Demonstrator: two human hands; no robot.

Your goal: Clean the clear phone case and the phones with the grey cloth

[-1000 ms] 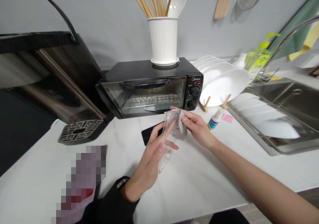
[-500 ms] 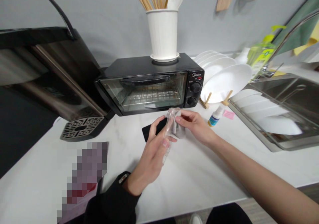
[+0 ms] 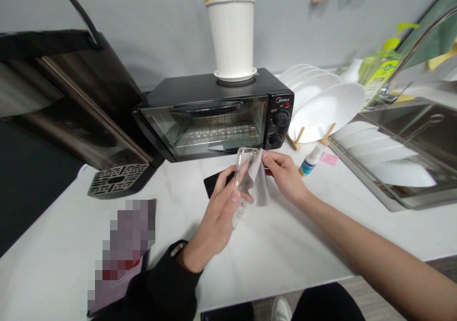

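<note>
My left hand is closed around a clear phone case, holding it tilted above the counter. Between the thumb and fingers of my right hand is a thin grey cloth, which hangs down along the case's right side and touches its upper edge. Behind my left fingers a black phone lies on the counter, partly covered by the hand. A small spray bottle with a blue and yellow label stands just right of my right hand, beside a pink note.
A black toaster oven stands behind my hands, with a white cup of chopsticks on top. White plates stand in a rack at its right, near the sink. A black machine is at left.
My right hand has moved slightly right and up, drawing the cloth to the case's upper edge so that it hangs more freely. The view has tilted down a little.
</note>
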